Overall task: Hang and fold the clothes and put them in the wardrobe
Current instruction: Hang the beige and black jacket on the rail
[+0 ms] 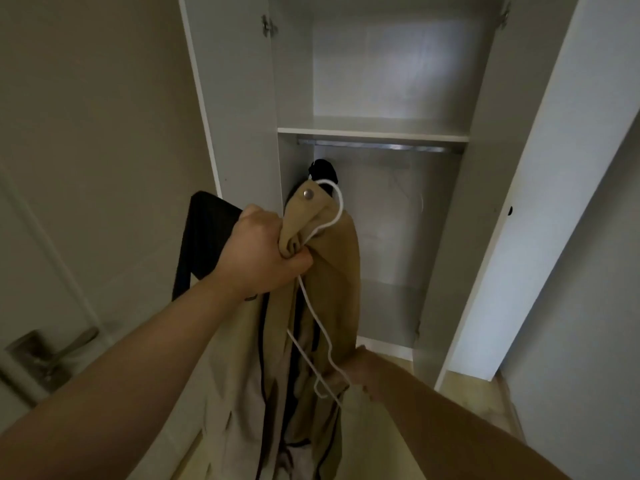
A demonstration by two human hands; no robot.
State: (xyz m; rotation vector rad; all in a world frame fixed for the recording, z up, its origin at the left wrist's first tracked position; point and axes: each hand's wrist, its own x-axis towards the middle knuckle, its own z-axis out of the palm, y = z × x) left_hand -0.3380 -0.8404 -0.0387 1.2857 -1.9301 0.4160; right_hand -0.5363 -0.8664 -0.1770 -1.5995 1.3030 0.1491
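Your left hand (pixel 263 251) clenches the tan garment's (pixel 341 271) bunched top and white hanger (pixel 313 317) near the open wardrobe (pixel 446 237), while your right hand (pixel 362 372) grips the fabric lower down.

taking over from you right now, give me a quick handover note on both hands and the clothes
Left hand: grip closed on the bunched top of the tan garment and the white wire hanger, raised before the open wardrobe.
Right hand: grips the garment's lower part by the hanger's lower end.
Black item behind the left hand; cannot tell whether it is held.
Done: hanger is with the garment; something dark sits under the rail's left end.
Left: hook the hanger on the rail.
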